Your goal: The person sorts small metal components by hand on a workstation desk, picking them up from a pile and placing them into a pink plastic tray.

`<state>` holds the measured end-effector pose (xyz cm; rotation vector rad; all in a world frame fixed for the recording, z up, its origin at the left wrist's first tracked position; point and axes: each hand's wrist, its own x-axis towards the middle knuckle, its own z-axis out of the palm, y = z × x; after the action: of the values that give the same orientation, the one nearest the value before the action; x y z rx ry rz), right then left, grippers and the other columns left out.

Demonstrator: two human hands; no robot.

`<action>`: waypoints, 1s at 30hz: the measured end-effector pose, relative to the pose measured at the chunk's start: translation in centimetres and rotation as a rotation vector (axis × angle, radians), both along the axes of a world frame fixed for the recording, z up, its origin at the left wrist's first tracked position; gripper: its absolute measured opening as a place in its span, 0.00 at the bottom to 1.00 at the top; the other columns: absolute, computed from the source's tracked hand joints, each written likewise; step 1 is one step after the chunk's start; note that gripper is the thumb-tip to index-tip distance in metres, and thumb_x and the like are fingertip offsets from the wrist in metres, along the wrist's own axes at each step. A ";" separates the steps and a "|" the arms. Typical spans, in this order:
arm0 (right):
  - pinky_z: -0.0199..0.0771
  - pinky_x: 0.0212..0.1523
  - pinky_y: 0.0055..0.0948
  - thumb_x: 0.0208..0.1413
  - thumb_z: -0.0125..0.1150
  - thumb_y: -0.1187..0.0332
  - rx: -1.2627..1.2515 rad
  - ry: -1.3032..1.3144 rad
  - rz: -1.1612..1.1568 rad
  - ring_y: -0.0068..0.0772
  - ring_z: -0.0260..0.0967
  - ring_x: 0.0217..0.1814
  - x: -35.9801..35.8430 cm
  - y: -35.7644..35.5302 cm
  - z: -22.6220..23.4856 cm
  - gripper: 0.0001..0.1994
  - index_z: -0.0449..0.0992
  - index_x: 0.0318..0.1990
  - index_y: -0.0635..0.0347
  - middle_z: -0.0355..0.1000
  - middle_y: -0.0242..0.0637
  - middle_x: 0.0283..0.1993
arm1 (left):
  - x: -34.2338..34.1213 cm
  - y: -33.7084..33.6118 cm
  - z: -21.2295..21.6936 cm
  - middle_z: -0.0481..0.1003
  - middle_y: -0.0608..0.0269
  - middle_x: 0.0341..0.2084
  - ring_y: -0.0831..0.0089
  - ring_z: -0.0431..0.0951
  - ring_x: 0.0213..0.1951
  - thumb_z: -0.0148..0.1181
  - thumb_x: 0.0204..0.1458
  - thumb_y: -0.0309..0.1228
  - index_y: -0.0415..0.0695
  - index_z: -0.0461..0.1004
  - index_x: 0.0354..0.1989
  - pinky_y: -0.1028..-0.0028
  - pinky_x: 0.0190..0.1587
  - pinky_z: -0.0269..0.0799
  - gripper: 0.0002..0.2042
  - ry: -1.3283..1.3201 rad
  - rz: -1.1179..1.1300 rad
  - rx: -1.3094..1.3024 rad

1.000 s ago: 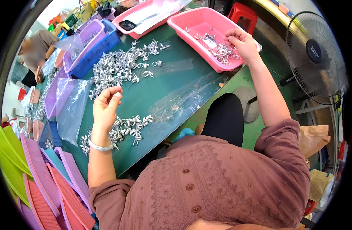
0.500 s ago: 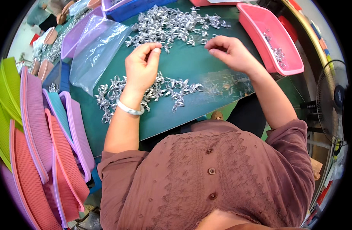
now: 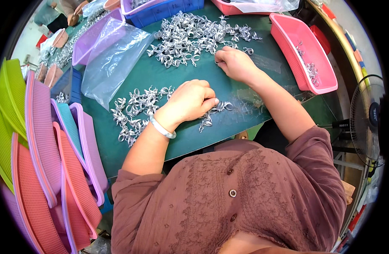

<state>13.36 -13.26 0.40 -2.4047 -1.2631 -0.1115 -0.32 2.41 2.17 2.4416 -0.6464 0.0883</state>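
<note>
Silvery metal rings with wavy ends lie in two heaps on a green tabletop (image 3: 131,70). My left hand (image 3: 190,100), with a pale bangle (image 3: 162,128) at its wrist, is over the near heap of rings (image 3: 137,106) and hides part of it. Its fingers are curled together, thumb tip beside the rings at the heap's right end. At the right front of the far heap of rings (image 3: 190,36) is my right hand (image 3: 237,64), thumb and fingers pinched. Whatever is inside either grip is too small or hidden to make out.
A pink basket (image 3: 325,78) with some rings stands right. Clear plastic sheeting (image 3: 114,67) lies left, beside a purple basket (image 3: 82,48). A blue basket (image 3: 164,12) stands behind. Stacked coloured baskets (image 3: 42,139) crowd the left; a fan (image 3: 368,118) is right.
My left hand has come down toward me and rightward, from above the gap between the heaps onto the near heap. My right hand has shifted left, its fingers drawn tighter.
</note>
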 end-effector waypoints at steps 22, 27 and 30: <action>0.66 0.30 0.20 0.44 0.58 0.78 0.722 0.557 0.234 0.20 0.66 0.32 -4.4 -0.1 1.3 0.09 0.72 0.36 0.62 0.68 0.31 0.35 | 1.3 0.3 -1.0 0.72 0.68 0.23 0.83 0.71 0.25 0.51 0.53 0.28 0.40 0.70 0.34 0.84 0.28 0.65 0.05 0.298 0.420 -0.986; 0.64 0.27 0.18 0.43 0.59 0.77 0.587 0.377 0.279 0.18 0.63 0.27 -5.0 0.1 2.2 0.13 0.72 0.40 0.60 0.68 0.30 0.31 | 1.0 0.2 -0.5 0.73 0.65 0.25 0.80 0.72 0.25 0.49 0.53 0.27 0.40 0.69 0.36 0.82 0.27 0.68 0.06 0.376 0.368 -1.016; 0.63 0.24 0.18 0.42 0.61 0.76 0.647 0.347 0.194 0.17 0.61 0.23 -5.1 0.4 1.6 0.13 0.71 0.38 0.61 0.66 0.30 0.26 | 1.0 -0.1 -0.3 0.73 0.63 0.26 0.79 0.73 0.26 0.49 0.53 0.26 0.38 0.69 0.37 0.81 0.29 0.69 0.07 0.366 0.365 -1.158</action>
<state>8.27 -12.82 1.96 -1.6594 -1.0791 -0.0341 0.67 2.32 1.83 1.3530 0.0654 0.1146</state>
